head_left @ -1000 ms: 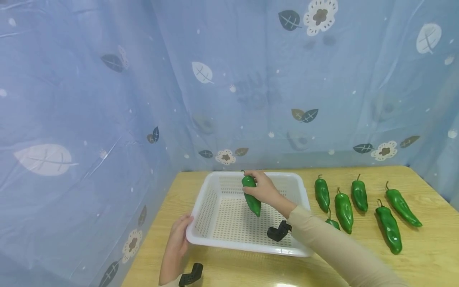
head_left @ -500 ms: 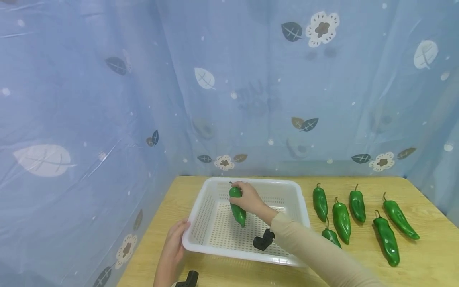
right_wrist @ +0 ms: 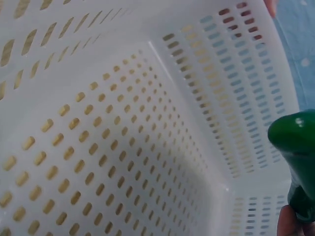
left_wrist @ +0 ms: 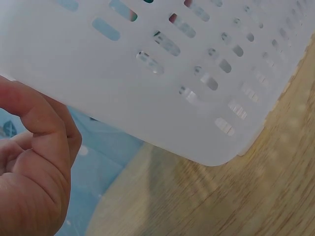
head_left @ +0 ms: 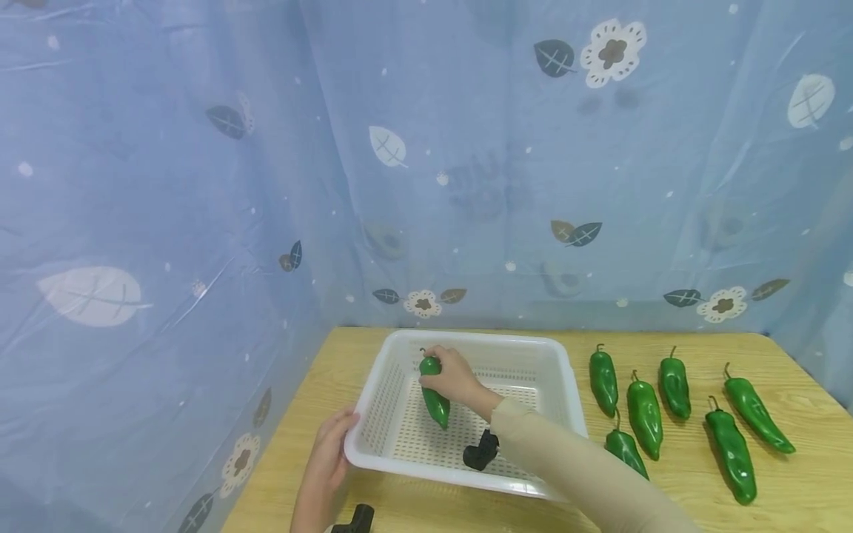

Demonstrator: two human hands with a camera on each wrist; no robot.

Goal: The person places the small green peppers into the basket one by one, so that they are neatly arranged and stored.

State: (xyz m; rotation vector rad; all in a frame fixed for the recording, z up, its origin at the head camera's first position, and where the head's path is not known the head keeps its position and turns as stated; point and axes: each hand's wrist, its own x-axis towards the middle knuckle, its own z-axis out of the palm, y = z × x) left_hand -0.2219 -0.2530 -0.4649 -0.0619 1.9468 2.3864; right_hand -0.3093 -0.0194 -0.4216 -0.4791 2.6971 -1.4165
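Observation:
A white perforated plastic basket (head_left: pixel 460 481) stands on the wooden table. At its left edge my left hand (head_left: pixel 329 444) holds the rim; the left wrist view shows curled fingers (left_wrist: pixel 47 115) at the edge of the basket wall (left_wrist: pixel 98 88). Inside the basket outline, toward its left side, my right hand (head_left: pixel 455 374) pinches a green pepper (head_left: pixel 436 406) near the stem end, tip pointing down. In the right wrist view the pepper (right_wrist: pixel 298 135) appears at the right, above the perforated floor, with a fingertip (right_wrist: pixel 289 223) below it. Part of the pepper is hidden by the fingers.
Several green peppers lie on the table right of the basket, among them a near one (head_left: pixel 625 450) beside the right sleeve (head_left: pixel 566 466) and a far-right one (head_left: pixel 756 414). A blue patterned curtain (head_left: pixel 466 185) hangs behind and left of the table (head_left: pixel 793 488).
My right hand has carried the pepper leftward and lower into the basket. My left hand keeps its hold on the rim. The head view has shifted slightly.

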